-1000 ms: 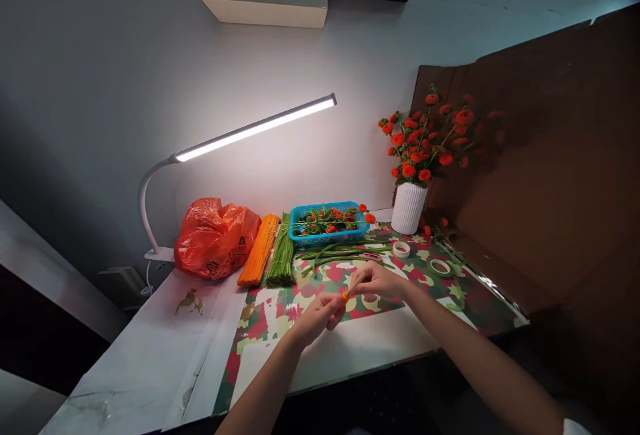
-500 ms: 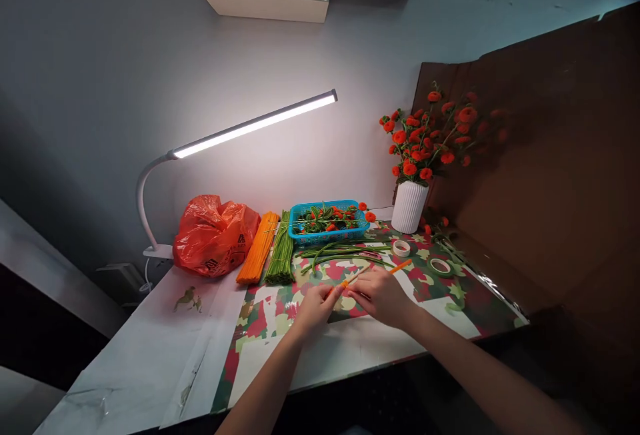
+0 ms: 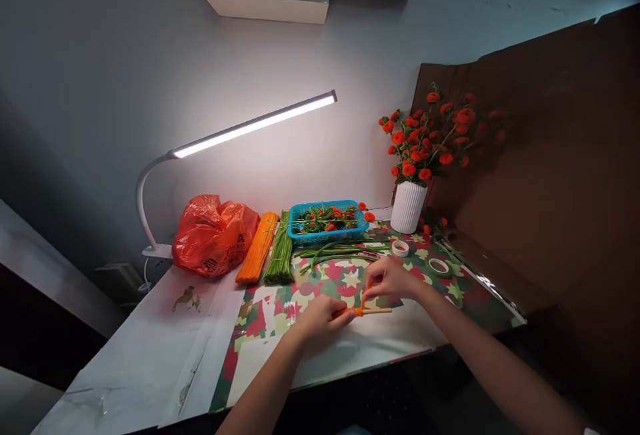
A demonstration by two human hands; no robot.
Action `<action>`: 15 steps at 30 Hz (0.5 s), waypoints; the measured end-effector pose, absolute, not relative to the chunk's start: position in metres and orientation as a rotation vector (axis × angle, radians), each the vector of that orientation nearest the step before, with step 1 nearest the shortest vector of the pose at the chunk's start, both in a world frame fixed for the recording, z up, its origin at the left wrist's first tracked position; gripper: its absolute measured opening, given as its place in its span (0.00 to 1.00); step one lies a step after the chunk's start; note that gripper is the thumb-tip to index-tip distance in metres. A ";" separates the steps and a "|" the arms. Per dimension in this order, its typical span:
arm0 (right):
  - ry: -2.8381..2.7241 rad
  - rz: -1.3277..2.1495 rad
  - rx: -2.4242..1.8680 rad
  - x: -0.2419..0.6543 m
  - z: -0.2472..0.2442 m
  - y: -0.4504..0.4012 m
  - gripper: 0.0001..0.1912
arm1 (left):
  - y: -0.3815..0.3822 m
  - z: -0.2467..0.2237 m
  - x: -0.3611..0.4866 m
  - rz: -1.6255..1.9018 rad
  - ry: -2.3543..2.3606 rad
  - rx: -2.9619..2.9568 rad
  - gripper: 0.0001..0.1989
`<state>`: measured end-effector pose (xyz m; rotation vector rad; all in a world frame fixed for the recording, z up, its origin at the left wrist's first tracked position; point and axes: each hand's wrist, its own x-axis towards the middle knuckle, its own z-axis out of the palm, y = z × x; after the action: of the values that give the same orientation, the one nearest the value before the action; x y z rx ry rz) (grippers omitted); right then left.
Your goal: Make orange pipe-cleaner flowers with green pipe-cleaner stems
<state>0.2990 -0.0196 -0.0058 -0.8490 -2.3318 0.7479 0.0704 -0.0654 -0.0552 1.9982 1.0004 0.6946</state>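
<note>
My left hand (image 3: pixel 323 316) pinches a thin wooden stick (image 3: pixel 379 310) near the table's front, with its bare end pointing right. Around the stick, at my left fingertips, an orange pipe cleaner (image 3: pixel 359 312) is coiled. Its loose length rises to my right hand (image 3: pixel 389 279), whose thumb and fingers are closed on it just above and right of the coil. Behind my hands lie loose green stems (image 3: pixel 345 248). A bundle of orange pipe cleaners (image 3: pixel 258 248) and a bundle of green pipe cleaners (image 3: pixel 280 252) lie side by side at the left.
A blue basket (image 3: pixel 325 238) holds orange flowers and green stems. A white vase (image 3: pixel 409 208) of orange flowers stands back right, by two tape rolls (image 3: pixel 400 248). An orange plastic bag (image 3: pixel 215 235) sits beside the clamp lamp (image 3: pixel 260 122). Brown cardboard (image 3: pixel 540 175) walls the right side.
My right hand has moved up and away from my left, drawing the pipe cleaner's loose end upward. My left hand has come slightly lower, and the stick now points level to the right.
</note>
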 end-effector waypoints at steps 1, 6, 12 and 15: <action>-2.371 0.681 -0.841 0.298 -0.003 -0.022 0.17 | -0.066 -0.057 0.071 0.730 1.040 2.004 0.22; -2.366 0.287 -0.830 0.279 0.000 -0.046 0.18 | -0.057 -0.060 0.075 0.971 1.327 1.821 0.25; -2.182 0.707 -0.870 0.279 -0.019 -0.051 0.23 | -0.057 -0.049 0.073 0.966 1.007 1.627 0.27; -2.215 0.954 -0.887 0.290 -0.018 -0.038 0.24 | -0.062 -0.047 0.072 0.802 0.873 1.779 0.26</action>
<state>0.2895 -0.0381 -0.0183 -0.8873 -2.2147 0.9539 0.0717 -0.0622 -0.0469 1.7794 0.8728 0.8021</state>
